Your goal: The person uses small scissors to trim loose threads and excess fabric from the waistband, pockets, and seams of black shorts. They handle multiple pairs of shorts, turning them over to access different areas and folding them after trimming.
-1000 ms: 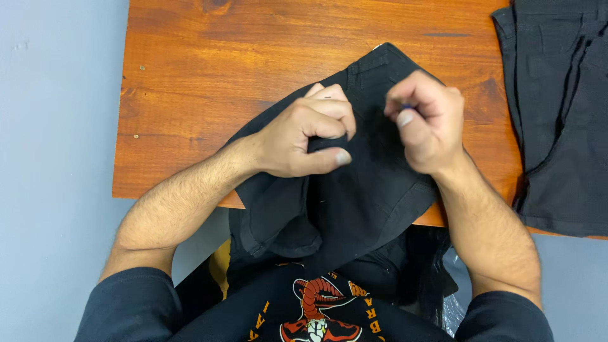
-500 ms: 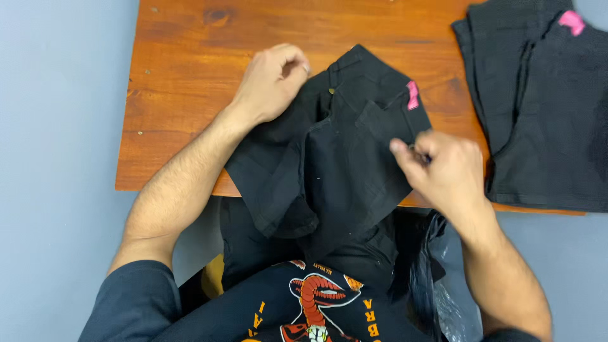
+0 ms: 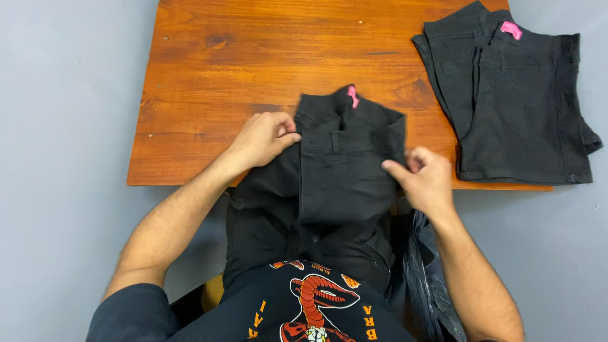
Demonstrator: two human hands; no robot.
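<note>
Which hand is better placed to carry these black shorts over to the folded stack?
Probably the right hand: it grips the black shorts on the edge facing the folded stack. The left hand holds the far edge.

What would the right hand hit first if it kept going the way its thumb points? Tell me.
The right hand points left across the black shorts it grips at their right edge. Going straight on, it would slide over that cloth and probably meet the left hand at the opposite edge, though height is hard to judge.
</note>
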